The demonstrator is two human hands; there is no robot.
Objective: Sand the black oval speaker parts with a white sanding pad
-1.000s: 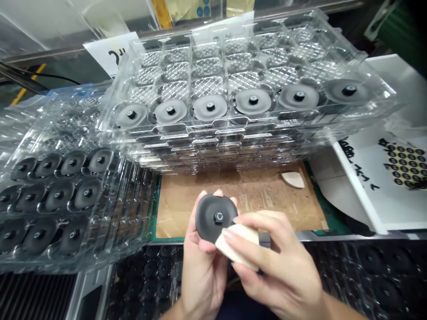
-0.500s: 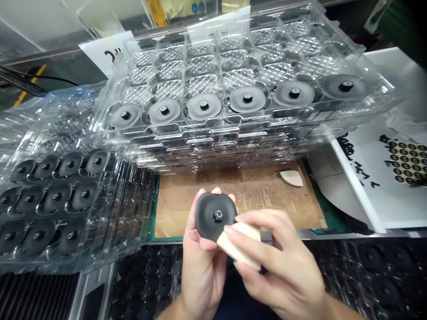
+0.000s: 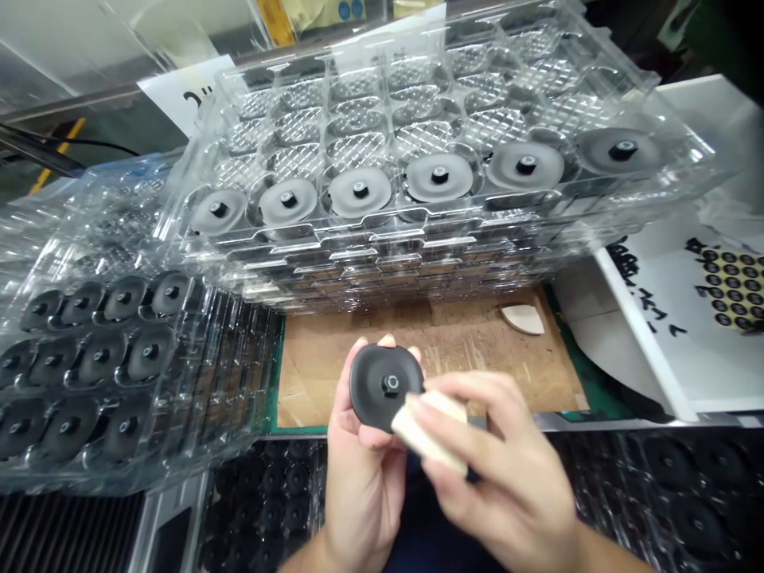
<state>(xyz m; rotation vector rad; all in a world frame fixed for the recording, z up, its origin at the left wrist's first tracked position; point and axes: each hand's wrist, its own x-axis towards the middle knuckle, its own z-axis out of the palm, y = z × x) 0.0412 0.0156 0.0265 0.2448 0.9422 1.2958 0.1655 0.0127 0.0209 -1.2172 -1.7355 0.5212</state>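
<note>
My left hand [image 3: 361, 477] is closed round a black rounded disc part [image 3: 382, 387] with a small metal hub in its middle, held upright above the front edge of the brown board [image 3: 477, 350]. My right hand [image 3: 507, 485] pinches a pale cream wedge-shaped pad [image 3: 426, 434] whose tip touches the lower right face of the disc. Behind them rises a stack of clear plastic trays [image 3: 430, 231]; the top tray's front row carries several grey disc parts [image 3: 360, 191].
A clear tray with several black disc parts [image 3: 101, 358] lies at the left. A second cream wedge [image 3: 524, 318] rests on the board. A white box [image 3: 674, 318] with a sheet of small black rings [image 3: 731, 286] stands at the right. Dark trays [image 3: 268, 493] lie below.
The view has tilted slightly. My right hand has slid the cream pad a little up and left against the disc; my left hand keeps the disc in nearly the same place.
</note>
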